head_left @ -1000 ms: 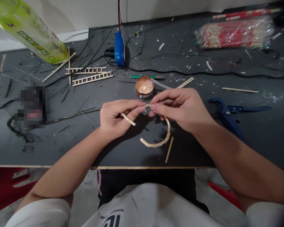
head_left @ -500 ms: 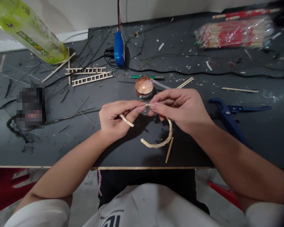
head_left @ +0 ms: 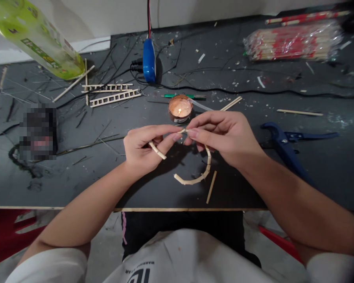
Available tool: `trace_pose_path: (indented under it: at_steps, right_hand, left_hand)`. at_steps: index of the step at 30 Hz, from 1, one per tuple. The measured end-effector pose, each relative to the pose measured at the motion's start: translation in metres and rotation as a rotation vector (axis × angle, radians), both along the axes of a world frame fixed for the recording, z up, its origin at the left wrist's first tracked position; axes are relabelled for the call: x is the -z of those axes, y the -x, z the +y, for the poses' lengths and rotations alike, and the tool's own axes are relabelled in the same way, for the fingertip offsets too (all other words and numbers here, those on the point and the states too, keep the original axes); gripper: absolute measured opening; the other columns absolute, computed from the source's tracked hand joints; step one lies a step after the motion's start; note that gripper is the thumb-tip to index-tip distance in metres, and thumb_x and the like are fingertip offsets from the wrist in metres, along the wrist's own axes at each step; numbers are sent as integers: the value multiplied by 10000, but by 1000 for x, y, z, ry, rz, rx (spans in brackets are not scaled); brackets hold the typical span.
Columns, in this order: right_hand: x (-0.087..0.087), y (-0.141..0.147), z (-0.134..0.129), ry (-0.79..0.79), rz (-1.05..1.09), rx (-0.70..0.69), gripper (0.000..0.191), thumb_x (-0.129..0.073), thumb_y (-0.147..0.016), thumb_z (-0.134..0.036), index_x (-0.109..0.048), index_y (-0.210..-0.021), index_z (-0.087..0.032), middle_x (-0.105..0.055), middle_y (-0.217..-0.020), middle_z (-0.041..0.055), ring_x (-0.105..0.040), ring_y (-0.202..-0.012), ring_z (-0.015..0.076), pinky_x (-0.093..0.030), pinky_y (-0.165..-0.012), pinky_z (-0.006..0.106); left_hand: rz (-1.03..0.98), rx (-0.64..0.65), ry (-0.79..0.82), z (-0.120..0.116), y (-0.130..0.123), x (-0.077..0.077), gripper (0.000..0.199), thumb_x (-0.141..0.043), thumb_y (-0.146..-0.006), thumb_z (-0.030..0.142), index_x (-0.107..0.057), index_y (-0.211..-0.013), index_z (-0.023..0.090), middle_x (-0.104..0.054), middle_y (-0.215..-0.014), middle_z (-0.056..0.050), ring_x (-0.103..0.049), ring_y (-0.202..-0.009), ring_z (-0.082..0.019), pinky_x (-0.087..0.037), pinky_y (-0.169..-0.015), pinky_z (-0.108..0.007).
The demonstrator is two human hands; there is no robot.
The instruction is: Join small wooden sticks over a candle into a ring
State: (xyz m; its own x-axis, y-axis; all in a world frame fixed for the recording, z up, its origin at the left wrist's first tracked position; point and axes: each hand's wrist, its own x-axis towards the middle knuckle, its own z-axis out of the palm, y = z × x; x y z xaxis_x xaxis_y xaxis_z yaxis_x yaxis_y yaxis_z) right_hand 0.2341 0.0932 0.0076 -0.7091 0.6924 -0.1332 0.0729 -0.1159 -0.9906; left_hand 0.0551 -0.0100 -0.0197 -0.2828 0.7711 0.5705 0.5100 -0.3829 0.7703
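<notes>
A pale, segmented wooden strip (head_left: 205,173) runs in a curve below my right hand (head_left: 224,131), whose thumb and fingers pinch it near its upper part. My left hand (head_left: 147,145) pinches the strip from the other side, fingertips almost touching those of the right. A short piece with similar segments (head_left: 157,151) sticks out below the left fingers; whether it joins the curve is hidden by the hand. Just beyond the fingertips a lit candle (head_left: 179,108) burns in a round cup. A thin loose stick (head_left: 211,187) lies beside the curve.
Blue cutters (head_left: 283,145) lie at the right. Wrapped sticks (head_left: 292,42) are at the back right. Small wooden ladders (head_left: 115,97), a green bottle (head_left: 44,43) and a blue device (head_left: 149,61) with cables stand or lie further back. The table's front edge (head_left: 177,209) is near.
The curved strip has swung slightly left and now shows a gap from the loose stick. Both hands keep their pinch in nearly the same place.
</notes>
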Motion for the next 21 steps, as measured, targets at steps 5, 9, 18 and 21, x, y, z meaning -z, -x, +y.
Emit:
trace_pose_path:
  at_steps: [5, 9, 18, 21]
  right_hand:
    - [0, -1, 1, 20, 27, -24, 207, -843, -835, -385, -777, -943, -221, -769, -769, 28, -668, -599, 123, -506, -508, 247]
    - [1, 0, 2, 7, 13, -18, 216, -856, -816, -373, -767, -921, -206, -766, -753, 37, -687, -617, 141, -510, -531, 259]
    - [19, 2, -6, -568, -300, -212, 92, -722, -904, -256, -792, -960, -238, -768, -809, 7, -669, -707, 159, -467, -660, 301]
    - [21, 2, -6, -828, -279, -212, 128, -694, -910, -216, -788, -994, -241, -793, -982, 36, -695, -910, 217, -493, -850, 366]
  left_hand:
    - [-9, -34, -23, 1, 0, 0, 80, -848, -841, 248, -852, -920, 238, -717, -621, 18, -481, -434, -57, -363, -422, -217]
    - [-45, -77, 0, 2, 3, 0, 68, -847, -848, 282, -848, -904, 244, -686, -592, 28, -460, -438, -58, -314, -416, -234]
    - [-179, -124, 102, 9, 13, 11, 199, -778, -914, 448, -812, -944, 255, -604, -569, 30, -403, -429, -77, -281, -426, -283]
    - [-178, -122, 114, 9, 14, 11, 201, -781, -912, 449, -815, -941, 254, -581, -553, 35, -391, -425, -75, -270, -426, -283]
